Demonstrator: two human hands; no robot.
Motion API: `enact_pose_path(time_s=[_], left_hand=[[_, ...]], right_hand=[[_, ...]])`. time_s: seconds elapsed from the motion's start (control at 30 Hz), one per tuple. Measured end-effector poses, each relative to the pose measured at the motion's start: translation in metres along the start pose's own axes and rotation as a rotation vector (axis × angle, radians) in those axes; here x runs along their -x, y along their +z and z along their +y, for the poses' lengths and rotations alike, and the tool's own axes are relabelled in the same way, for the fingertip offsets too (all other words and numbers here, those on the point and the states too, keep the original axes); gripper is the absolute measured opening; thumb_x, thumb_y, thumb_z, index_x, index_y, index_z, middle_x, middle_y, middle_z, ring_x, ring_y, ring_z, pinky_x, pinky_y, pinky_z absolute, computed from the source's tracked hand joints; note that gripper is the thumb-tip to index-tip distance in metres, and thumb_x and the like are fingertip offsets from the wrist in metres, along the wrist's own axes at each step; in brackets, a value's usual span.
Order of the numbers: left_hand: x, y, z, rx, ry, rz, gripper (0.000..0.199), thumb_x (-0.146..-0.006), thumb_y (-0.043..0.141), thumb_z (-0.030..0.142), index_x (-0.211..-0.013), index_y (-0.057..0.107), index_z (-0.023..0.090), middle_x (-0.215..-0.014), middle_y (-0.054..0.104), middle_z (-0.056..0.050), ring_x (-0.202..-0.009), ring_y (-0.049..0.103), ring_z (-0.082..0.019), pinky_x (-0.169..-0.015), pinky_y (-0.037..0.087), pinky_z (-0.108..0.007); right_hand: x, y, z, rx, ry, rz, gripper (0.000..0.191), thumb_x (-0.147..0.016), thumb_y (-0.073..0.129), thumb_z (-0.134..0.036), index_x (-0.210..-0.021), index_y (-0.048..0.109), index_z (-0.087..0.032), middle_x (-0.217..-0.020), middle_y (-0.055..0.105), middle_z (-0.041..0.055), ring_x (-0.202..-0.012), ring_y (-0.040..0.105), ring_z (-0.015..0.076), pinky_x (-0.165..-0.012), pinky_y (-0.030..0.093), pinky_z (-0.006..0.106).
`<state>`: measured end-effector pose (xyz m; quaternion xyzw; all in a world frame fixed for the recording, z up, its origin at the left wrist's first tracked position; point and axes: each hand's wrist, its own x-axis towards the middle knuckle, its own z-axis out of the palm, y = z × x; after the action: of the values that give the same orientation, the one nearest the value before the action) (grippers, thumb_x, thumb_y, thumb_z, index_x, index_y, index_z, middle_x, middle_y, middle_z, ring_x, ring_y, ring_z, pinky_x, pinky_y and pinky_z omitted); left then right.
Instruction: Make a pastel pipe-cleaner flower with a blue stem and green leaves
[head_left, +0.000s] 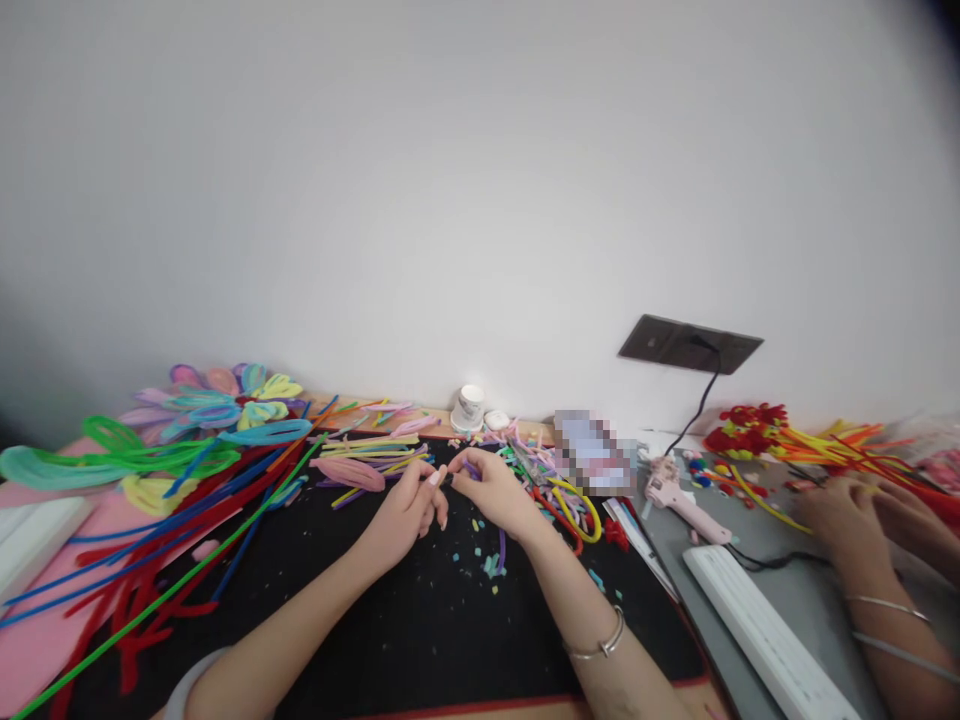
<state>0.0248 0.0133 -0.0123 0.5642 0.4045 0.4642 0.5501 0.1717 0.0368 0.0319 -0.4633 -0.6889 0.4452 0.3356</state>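
Note:
My left hand [409, 508] and my right hand [489, 490] meet at the fingertips above the black mat [360, 630]. Pinched in my right hand is a purple pipe cleaner [502, 550], showing at the fingers and hanging below the hand. The fingers of my left hand are closed in a pinch too, but what lies between them is too small to make out. Small blue and yellow clippings [491, 566] lie on the mat below. Behind my left hand are a pink pipe-cleaner loop [349, 474] and several yellow and purple pipe cleaners [390, 445].
Pipe-cleaner flowers [240, 400] and long coloured stems [172, 570] crowd the left. A white cup [470, 405] stands by the wall. To the right are a blurred screen [594, 455], a pink glue gun [686, 505], a white power strip [765, 635] and another person's hands [847, 525].

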Motion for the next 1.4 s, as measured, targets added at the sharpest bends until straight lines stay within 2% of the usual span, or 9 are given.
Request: enact_pose_path(time_s=[0.23, 0.43, 0.57, 0.67, 0.83, 0.97, 1.13, 1.4], left_hand=[[0.005, 0.006, -0.004, -0.058, -0.029, -0.141, 0.023, -0.090, 0.031, 0.044, -0.087, 0.035, 0.022, -0.060, 0.062, 0.002, -0.037, 0.040, -0.008, -0.041, 0.029, -0.021], [0.005, 0.007, -0.004, 0.038, -0.077, -0.200, 0.027, -0.089, 0.036, 0.046, -0.085, 0.039, 0.020, -0.064, 0.061, 0.000, -0.050, 0.051, -0.011, -0.051, 0.037, -0.023], [0.006, 0.008, -0.001, 0.138, -0.112, -0.224, 0.031, -0.087, 0.041, 0.048, -0.084, 0.046, 0.018, -0.069, 0.060, -0.001, -0.058, 0.052, -0.011, -0.059, 0.041, -0.025], [0.007, 0.009, 0.005, 0.114, -0.124, -0.213, 0.033, -0.085, 0.044, 0.050, -0.082, 0.049, 0.017, -0.070, 0.059, -0.002, -0.060, 0.052, -0.012, -0.061, 0.041, -0.026], [0.009, 0.007, 0.014, 0.053, -0.133, -0.241, 0.035, -0.083, 0.045, 0.051, -0.078, 0.051, 0.017, -0.069, 0.057, -0.002, -0.058, 0.051, -0.013, -0.054, 0.039, -0.024], [0.009, 0.002, 0.009, 0.021, -0.097, -0.275, 0.033, -0.083, 0.047, 0.050, -0.077, 0.052, 0.018, -0.067, 0.052, 0.001, -0.056, 0.046, -0.011, -0.053, 0.035, -0.022], [0.008, -0.001, 0.006, 0.038, -0.129, -0.278, 0.028, -0.083, 0.050, 0.045, -0.079, 0.053, 0.017, -0.064, 0.043, 0.004, -0.056, 0.038, -0.010, -0.054, 0.032, -0.021], [0.009, -0.001, 0.016, 0.081, -0.213, -0.415, 0.020, -0.074, 0.063, 0.034, -0.079, 0.053, 0.017, -0.067, 0.051, 0.002, -0.058, 0.046, -0.011, -0.054, 0.035, -0.022]], right_hand=[[0.021, 0.003, 0.016, -0.270, 0.138, -0.046, 0.010, -0.074, 0.052, -0.020, -0.084, 0.053, -0.018, -0.056, 0.040, -0.0092, -0.036, 0.025, 0.0030, -0.035, 0.019, 0.017], [0.026, 0.005, 0.015, -0.364, 0.161, -0.051, 0.011, -0.071, 0.052, -0.016, -0.081, 0.049, -0.019, -0.056, 0.041, -0.0100, -0.035, 0.028, 0.0025, -0.032, 0.017, 0.016], [0.024, 0.007, 0.018, -0.342, 0.122, -0.030, 0.011, -0.069, 0.050, -0.013, -0.079, 0.049, -0.018, -0.052, 0.044, -0.0097, -0.035, 0.031, 0.0033, -0.034, 0.020, 0.015], [0.024, 0.006, 0.019, -0.309, 0.117, -0.026, 0.010, -0.069, 0.049, -0.013, -0.077, 0.049, -0.019, -0.049, 0.045, -0.0095, -0.036, 0.032, 0.0040, -0.034, 0.021, 0.015], [0.027, 0.003, 0.013, -0.291, 0.114, -0.107, 0.011, -0.068, 0.047, -0.011, -0.076, 0.048, -0.019, -0.049, 0.052, -0.0073, -0.037, 0.036, 0.0051, -0.037, 0.024, 0.015], [0.028, -0.001, 0.011, -0.275, 0.117, -0.140, 0.011, -0.068, 0.049, -0.013, -0.077, 0.050, -0.019, -0.056, 0.054, -0.0059, -0.039, 0.034, 0.0049, -0.037, 0.023, 0.016], [0.030, -0.006, 0.013, -0.258, 0.134, -0.157, 0.011, -0.068, 0.048, -0.014, -0.078, 0.050, -0.019, -0.057, 0.049, -0.0069, -0.039, 0.032, 0.0049, -0.035, 0.022, 0.016], [0.031, -0.008, 0.014, -0.212, 0.136, -0.154, 0.015, -0.063, 0.046, -0.011, -0.075, 0.050, -0.019, -0.055, 0.044, -0.0074, -0.039, 0.032, 0.0050, -0.035, 0.023, 0.016]])
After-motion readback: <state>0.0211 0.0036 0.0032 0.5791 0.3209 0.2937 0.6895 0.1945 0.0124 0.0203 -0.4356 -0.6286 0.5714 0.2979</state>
